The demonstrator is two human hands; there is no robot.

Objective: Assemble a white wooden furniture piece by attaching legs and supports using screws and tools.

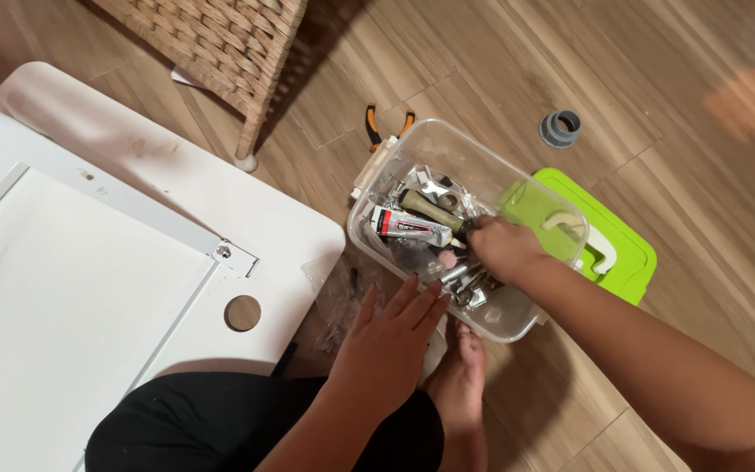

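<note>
Your right hand (502, 247), fingers curled among loose metal bits in the clear plastic bin (474, 175), could tip it; your left hand (392, 328) lies flat, holding nothing.

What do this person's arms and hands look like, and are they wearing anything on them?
Both arms are bare up to the picture's edge: no sleeves, gloves, watch or bracelets show. The left hand has long nails; no ring shows on it. The right hand is slightly blurred, so rings and nails cannot be told. Black clothing covers the lap.
</note>
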